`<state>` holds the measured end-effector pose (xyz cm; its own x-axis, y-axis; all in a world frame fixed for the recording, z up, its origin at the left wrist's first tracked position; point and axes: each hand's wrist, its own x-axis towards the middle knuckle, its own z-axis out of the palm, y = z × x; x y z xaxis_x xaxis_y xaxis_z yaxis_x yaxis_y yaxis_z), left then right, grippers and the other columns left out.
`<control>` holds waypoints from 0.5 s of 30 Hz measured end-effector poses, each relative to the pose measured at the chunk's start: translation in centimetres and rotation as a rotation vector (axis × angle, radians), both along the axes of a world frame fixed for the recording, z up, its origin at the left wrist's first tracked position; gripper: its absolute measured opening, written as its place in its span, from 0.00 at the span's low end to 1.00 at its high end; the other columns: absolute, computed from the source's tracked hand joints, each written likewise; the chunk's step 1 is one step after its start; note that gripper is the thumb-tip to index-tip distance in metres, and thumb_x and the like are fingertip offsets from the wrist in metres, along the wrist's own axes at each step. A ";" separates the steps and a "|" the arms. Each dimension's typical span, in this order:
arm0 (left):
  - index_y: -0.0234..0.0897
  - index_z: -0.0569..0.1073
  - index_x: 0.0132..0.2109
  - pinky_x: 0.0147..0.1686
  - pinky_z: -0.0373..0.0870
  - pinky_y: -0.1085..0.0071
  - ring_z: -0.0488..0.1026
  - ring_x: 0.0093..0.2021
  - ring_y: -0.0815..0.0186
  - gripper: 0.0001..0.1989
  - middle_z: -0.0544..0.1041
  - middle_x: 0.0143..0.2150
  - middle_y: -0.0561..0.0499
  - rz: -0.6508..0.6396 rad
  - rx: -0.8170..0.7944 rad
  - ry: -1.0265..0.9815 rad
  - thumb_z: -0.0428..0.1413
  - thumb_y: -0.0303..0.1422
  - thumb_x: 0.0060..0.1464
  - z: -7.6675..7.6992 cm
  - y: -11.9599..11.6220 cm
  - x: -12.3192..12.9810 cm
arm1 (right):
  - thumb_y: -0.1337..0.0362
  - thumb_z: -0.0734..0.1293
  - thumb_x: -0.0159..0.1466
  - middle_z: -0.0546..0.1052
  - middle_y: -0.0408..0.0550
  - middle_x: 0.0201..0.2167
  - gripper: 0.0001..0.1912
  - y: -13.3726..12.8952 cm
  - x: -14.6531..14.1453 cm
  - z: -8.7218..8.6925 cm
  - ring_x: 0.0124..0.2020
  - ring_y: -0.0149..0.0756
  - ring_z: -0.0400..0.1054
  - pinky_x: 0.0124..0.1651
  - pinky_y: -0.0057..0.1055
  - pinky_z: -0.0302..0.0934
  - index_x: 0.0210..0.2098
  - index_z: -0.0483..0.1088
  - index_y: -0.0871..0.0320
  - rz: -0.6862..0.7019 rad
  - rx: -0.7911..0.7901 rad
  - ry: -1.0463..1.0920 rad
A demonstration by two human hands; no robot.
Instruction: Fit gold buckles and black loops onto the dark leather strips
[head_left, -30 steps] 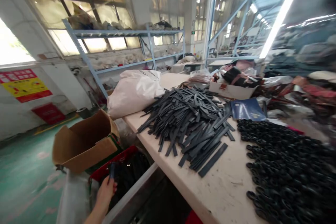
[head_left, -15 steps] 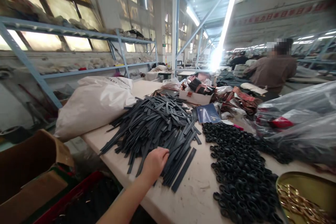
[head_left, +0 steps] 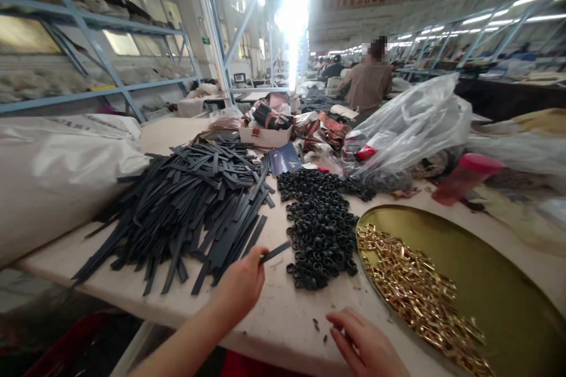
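Observation:
Pinched in my left hand (head_left: 243,280) is one dark flat strap strip (head_left: 276,252), which points to the right over the table. Beside that hand lies a big heap of the same dark strips (head_left: 181,206). My right hand (head_left: 365,341) hovers low over the table's front edge, fingers apart, with nothing seen in it. Between and beyond my hands is a pile of small black loops (head_left: 321,230). Right of my right hand, a round gold-coloured tray (head_left: 495,265) carries many gold metal buckles (head_left: 411,283) along its left side.
A white sack (head_left: 66,171) leans at the table's left. Behind the loops are a blue booklet (head_left: 285,159), a white box (head_left: 265,136) and a clear plastic bag (head_left: 411,123). A pink-lidded container (head_left: 466,179) stands beyond the tray. Farther back, a person (head_left: 367,85) faces away.
The view has swung right, bringing the whole tray and my right hand into sight. My left hand has come away from the heap with one strip.

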<state>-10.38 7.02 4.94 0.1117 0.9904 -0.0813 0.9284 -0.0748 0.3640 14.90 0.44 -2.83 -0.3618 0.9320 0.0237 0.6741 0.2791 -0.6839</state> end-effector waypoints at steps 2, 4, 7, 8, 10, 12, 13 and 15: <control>0.38 0.65 0.47 0.36 0.63 0.72 0.72 0.39 0.63 0.13 0.75 0.38 0.48 -0.091 -0.115 -0.271 0.42 0.33 0.57 -1.2 -2.4 2.2 | 0.66 0.57 0.62 0.75 0.47 0.34 0.11 1.2 -0.3 0.6 0.35 0.36 0.70 0.38 0.30 0.64 0.39 0.69 0.55 -0.041 0.080 -0.026; 0.36 0.68 0.38 0.29 0.62 0.74 0.71 0.31 0.66 0.15 0.73 0.30 0.51 -0.036 -0.271 -0.546 0.41 0.38 0.57 -2.7 -4.0 3.7 | 0.67 0.57 0.61 0.74 0.47 0.34 0.10 2.2 -1.1 1.1 0.35 0.36 0.70 0.37 0.30 0.62 0.39 0.68 0.55 -0.079 0.169 -0.082; 0.36 0.64 0.33 0.16 0.54 0.78 0.62 0.17 0.74 0.12 0.65 0.20 0.58 0.255 -0.534 -0.887 0.42 0.39 0.54 -4.4 -5.0 5.1 | 0.67 0.59 0.60 0.73 0.48 0.31 0.07 3.7 -2.7 1.3 0.33 0.38 0.68 0.34 0.31 0.59 0.37 0.68 0.56 -0.110 0.284 -0.223; 0.36 0.63 0.33 0.15 0.53 0.80 0.61 0.16 0.75 0.10 0.65 0.21 0.58 0.341 -0.606 -0.985 0.44 0.37 0.52 -4.5 -5.2 5.3 | 0.66 0.60 0.60 0.73 0.48 0.30 0.06 4.1 -3.2 1.2 0.32 0.39 0.68 0.32 0.31 0.58 0.35 0.67 0.57 -0.128 0.308 -0.283; 0.35 0.62 0.35 0.16 0.57 0.81 0.64 0.17 0.76 0.07 0.69 0.25 0.56 0.439 -0.699 -1.145 0.47 0.33 0.49 -4.3 -5.6 5.7 | 0.66 0.60 0.60 0.71 0.48 0.27 0.04 4.6 -4.0 1.0 0.29 0.39 0.67 0.29 0.31 0.55 0.31 0.66 0.57 -0.170 0.344 -0.392; 0.33 0.63 0.38 0.18 0.60 0.81 0.67 0.20 0.76 0.08 0.71 0.27 0.54 0.489 -0.735 -1.239 0.47 0.29 0.47 -3.7 -6.0 5.9 | 0.68 0.60 0.60 0.70 0.47 0.26 0.05 4.8 -4.2 0.7 0.28 0.39 0.66 0.29 0.31 0.53 0.29 0.66 0.57 -0.185 0.364 -0.454; 0.32 0.63 0.39 0.19 0.61 0.81 0.67 0.20 0.75 0.09 0.71 0.27 0.53 0.509 -0.739 -1.268 0.46 0.28 0.47 -3.5 -6.2 6.0 | 0.69 0.60 0.60 0.70 0.47 0.26 0.05 4.7 -4.1 0.5 0.29 0.40 0.66 0.30 0.32 0.53 0.29 0.66 0.57 -0.178 0.366 -0.467; 0.31 0.63 0.40 0.20 0.62 0.81 0.68 0.22 0.75 0.10 0.71 0.27 0.51 0.531 -0.746 -1.315 0.46 0.27 0.47 -3.1 -6.5 6.1 | 0.71 0.59 0.59 0.70 0.48 0.27 0.06 4.5 -3.7 0.0 0.30 0.40 0.66 0.31 0.32 0.54 0.31 0.67 0.57 -0.140 0.368 -0.472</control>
